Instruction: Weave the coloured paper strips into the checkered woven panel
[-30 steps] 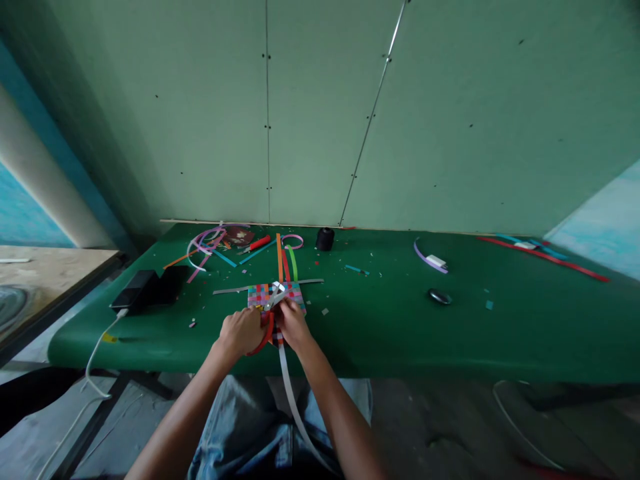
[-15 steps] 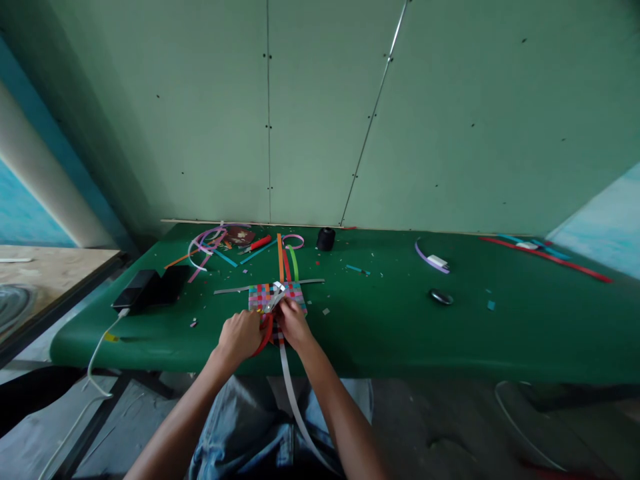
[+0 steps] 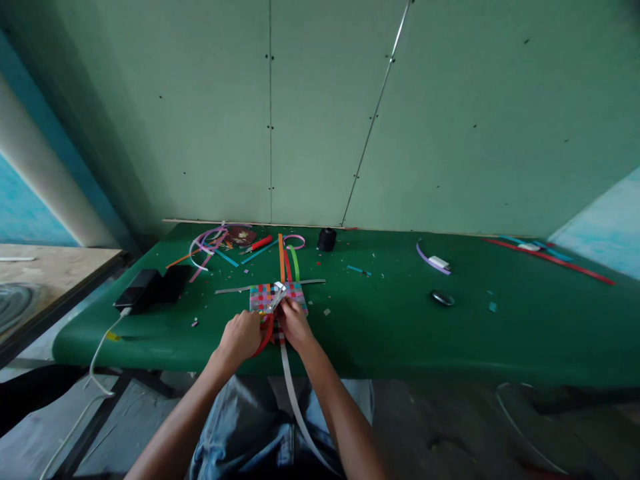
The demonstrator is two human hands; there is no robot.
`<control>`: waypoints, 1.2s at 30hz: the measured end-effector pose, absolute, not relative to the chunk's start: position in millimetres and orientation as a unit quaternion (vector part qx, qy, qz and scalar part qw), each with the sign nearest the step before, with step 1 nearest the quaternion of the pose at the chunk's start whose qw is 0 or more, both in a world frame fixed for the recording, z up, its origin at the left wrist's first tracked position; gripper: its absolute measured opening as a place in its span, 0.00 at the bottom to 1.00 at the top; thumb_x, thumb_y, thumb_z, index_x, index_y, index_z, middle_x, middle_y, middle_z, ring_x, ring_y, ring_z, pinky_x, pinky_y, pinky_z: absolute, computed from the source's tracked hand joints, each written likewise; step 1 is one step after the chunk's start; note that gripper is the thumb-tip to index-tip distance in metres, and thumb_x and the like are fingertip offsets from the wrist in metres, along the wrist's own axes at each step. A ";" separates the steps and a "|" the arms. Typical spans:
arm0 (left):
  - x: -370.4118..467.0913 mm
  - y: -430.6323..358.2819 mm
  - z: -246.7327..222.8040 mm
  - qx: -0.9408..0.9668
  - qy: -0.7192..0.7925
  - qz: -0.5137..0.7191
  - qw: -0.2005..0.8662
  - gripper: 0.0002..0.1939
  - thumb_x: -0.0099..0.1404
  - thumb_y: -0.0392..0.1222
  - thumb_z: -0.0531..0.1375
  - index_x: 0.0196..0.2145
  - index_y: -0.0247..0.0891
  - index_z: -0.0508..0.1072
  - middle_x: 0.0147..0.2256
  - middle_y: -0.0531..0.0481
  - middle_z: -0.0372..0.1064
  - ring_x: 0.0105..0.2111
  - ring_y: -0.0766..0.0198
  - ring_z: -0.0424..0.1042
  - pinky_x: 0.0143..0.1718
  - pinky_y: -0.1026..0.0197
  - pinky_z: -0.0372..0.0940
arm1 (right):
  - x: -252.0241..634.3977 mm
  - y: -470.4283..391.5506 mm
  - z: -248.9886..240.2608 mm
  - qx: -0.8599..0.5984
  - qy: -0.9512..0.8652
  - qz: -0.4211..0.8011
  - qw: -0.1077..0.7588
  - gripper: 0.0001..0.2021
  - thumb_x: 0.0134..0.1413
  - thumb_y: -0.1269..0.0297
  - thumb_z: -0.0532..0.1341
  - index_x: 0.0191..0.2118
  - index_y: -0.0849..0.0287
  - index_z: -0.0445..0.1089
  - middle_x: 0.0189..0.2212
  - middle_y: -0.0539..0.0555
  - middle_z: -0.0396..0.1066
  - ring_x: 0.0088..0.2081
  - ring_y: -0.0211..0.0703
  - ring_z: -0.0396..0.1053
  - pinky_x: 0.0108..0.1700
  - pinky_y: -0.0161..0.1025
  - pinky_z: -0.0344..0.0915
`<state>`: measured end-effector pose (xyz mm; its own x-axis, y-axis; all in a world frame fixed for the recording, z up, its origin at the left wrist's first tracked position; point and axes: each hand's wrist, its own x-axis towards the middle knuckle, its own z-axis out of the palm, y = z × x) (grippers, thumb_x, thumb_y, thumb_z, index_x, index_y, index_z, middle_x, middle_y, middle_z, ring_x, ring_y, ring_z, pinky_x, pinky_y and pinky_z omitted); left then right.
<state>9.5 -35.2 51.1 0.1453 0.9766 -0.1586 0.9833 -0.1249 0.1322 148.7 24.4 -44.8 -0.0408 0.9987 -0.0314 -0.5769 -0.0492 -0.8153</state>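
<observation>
My left hand [image 3: 243,333] is closed around the red handles of a pair of scissors [image 3: 277,298]. The metal blades point up and away over a woven piece of coloured strips [image 3: 261,293], checked in pink, teal, red and white. Against the right side of the blades, my right hand [image 3: 294,321] pinches the woven piece; its fingertips are partly hidden. From the near end a long white strip [image 3: 287,373] hangs over the table edge onto my lap. Orange, red and green strips [image 3: 281,257] stick out at the far end, and grey strips [image 3: 313,281] at the sides.
Purple and pink strips [image 3: 207,233] and a red-handled tool [image 3: 261,243] lie at the back left. A black spool [image 3: 327,239] stands near the wall. A black box [image 3: 139,290] with a white cable is at left. Rightward are a black mouse-like object [image 3: 442,298] and red strip [image 3: 555,260].
The whole view has shifted very slightly. Both hands, the scissors and the woven piece keep the same places relative to each other.
</observation>
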 end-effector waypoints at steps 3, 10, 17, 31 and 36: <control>7.9 -34.6 49.2 0.751 0.653 -0.018 0.101 0.17 0.75 0.45 0.52 0.43 0.34 0.78 0.43 0.33 0.80 0.47 0.43 0.81 0.45 0.52 0.71 | 148.6 24.3 -45.3 -0.329 -0.326 0.643 0.610 0.16 0.51 0.50 0.73 0.33 0.55 0.71 0.27 0.47 0.70 0.30 0.39 0.69 0.36 0.38 0.67; 11.2 -31.3 57.4 0.747 0.655 -0.027 0.109 0.21 0.75 0.49 0.50 0.43 0.35 0.79 0.43 0.32 0.80 0.45 0.42 0.81 0.43 0.51 0.72 | 149.1 21.4 -45.4 -0.336 -0.322 0.652 0.598 0.17 0.47 0.50 0.75 0.35 0.55 0.73 0.29 0.47 0.73 0.30 0.37 0.70 0.35 0.35 0.68; 18.3 -31.1 67.8 0.740 0.663 -0.024 0.116 0.18 0.74 0.49 0.53 0.45 0.36 0.79 0.45 0.32 0.80 0.47 0.45 0.81 0.48 0.52 0.71 | 148.2 23.8 -48.3 -0.336 -0.317 0.655 0.598 0.18 0.48 0.50 0.75 0.36 0.54 0.72 0.31 0.47 0.74 0.33 0.38 0.72 0.37 0.35 0.70; -78.3 -13.6 72.7 0.641 0.764 0.011 0.072 0.31 0.73 0.60 0.46 0.44 0.34 0.80 0.44 0.28 0.80 0.45 0.36 0.80 0.42 0.47 0.71 | 154.3 18.8 -39.9 -0.318 -0.275 0.675 0.607 0.13 0.49 0.56 0.75 0.34 0.55 0.73 0.33 0.53 0.76 0.35 0.43 0.74 0.36 0.38 0.71; -145.1 3.5 65.8 0.577 0.813 -0.027 0.072 0.32 0.65 0.66 0.55 0.43 0.33 0.82 0.46 0.28 0.79 0.48 0.33 0.78 0.41 0.47 0.71 | 156.9 23.2 -39.5 -0.316 -0.248 0.689 0.604 0.09 0.52 0.59 0.70 0.32 0.55 0.71 0.31 0.54 0.76 0.33 0.44 0.73 0.34 0.40 0.71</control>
